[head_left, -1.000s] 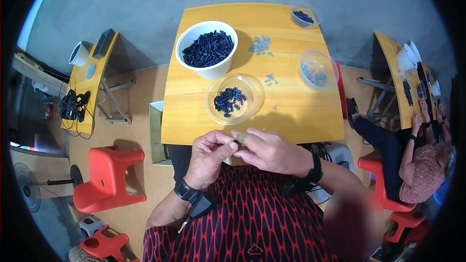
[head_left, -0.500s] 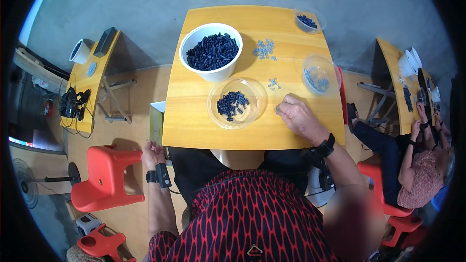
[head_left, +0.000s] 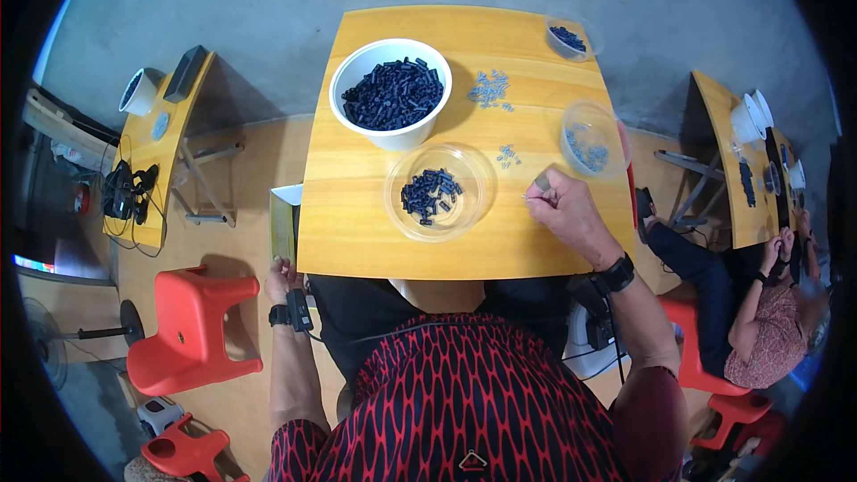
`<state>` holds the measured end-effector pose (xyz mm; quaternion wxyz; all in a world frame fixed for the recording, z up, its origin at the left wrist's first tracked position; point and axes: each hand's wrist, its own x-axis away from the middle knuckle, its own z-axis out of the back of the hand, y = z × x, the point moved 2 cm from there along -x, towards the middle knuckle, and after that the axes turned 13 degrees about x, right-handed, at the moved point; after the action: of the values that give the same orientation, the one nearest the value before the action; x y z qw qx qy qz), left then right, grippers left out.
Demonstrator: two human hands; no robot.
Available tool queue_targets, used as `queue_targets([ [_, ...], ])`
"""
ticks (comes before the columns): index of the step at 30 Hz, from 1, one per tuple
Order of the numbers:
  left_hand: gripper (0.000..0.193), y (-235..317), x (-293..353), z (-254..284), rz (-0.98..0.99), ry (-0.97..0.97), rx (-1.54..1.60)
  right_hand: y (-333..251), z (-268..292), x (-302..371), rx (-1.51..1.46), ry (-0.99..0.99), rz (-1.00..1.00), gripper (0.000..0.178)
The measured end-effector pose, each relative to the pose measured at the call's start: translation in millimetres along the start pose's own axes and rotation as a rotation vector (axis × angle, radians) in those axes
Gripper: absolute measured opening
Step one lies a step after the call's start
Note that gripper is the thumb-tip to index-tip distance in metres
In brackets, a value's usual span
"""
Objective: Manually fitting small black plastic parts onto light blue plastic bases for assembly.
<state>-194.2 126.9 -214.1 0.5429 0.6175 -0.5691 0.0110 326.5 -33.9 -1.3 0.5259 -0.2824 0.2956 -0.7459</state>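
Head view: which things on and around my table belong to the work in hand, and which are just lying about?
Likely in use, on the table around the right hand:
- white bucket of black pieces
- shallow clear bowl, also holding black pieces
- loose clear pieces
- clear tub of similar pieces

Apparently just nearby:
- red chair
- fan
- black cabled gadgets

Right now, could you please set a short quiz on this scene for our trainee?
1. Which hand is over the tabletop: the left hand or the right hand?
2. True or false: the big white bucket is filled with clear pieces.
3. Fill in: the nearest clear bowl stands to the ____ of the right hand.

Key: 1. The right hand. 2. False; it holds dark pieces. 3. Left.
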Motion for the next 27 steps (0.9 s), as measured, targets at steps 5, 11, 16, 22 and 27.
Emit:
queue_targets([
  [5, 0.012, -11.7, -13.1, -6.7, 0.07, -0.041, -0.003, -5.2, 4.3, 4.7, -0.157, 0.149, 0.069, 0.005],
  [11, 0.019, -18.2, -66.2, 45.2, 0.171, -0.191, -0.011, 33.1, -0.4, -0.6, -0.099, 0.167, 0.024, 0.008],
  [16, 0.029, -29.3, -76.3, 41.5, 0.218, -0.311, -0.137, 41.3, 2.9, 15.2, -0.31, 0.241, -0.165, 0.007],
  [22, 0.032, -42.6, -143.6, 103.3, 0.094, -0.2, -0.25, 47.9, -4.8, 10.9, -0.449, 0.257, -0.144, 0.006],
  [27, 0.031, -41.4, -105.5, 66.8, 0.12, 0.056, -0.177, 51.2, -1.6, 9.8, -0.383, 0.232, -0.159, 0.005],
])
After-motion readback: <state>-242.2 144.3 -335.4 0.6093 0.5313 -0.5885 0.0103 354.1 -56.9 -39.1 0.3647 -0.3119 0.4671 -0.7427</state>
